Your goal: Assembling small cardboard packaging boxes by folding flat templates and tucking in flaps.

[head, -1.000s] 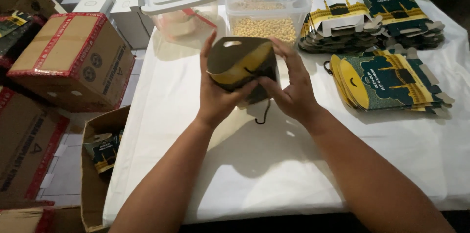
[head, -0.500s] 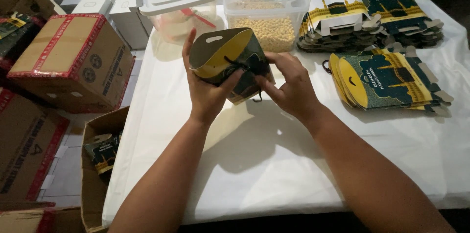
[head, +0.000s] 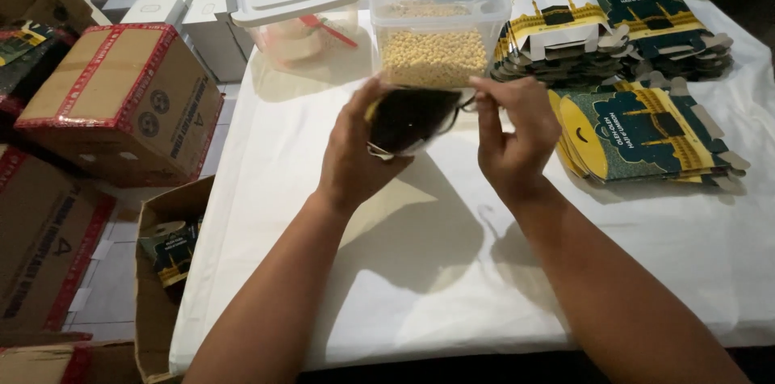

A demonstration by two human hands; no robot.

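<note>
Two hands, my left hand [head: 355,159] and right hand [head: 513,135], fingers gripping one dark folded carton [head: 410,119] above white counter [head: 452,271], beside clear tub of pale grains [head: 434,57].

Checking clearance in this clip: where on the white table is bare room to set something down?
Bare cloth lies on the table nearer than the hands, and left of the left hand below the lidded tub. Crowded: back edge, and flat carton stacks on the right.

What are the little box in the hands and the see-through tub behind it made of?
The small box between the left hand and right hand looks like thin printed card, folded like the flat stacks beside it. The tub seems to be clear, glossy hard plastic; pale beans show through its wall.
</note>
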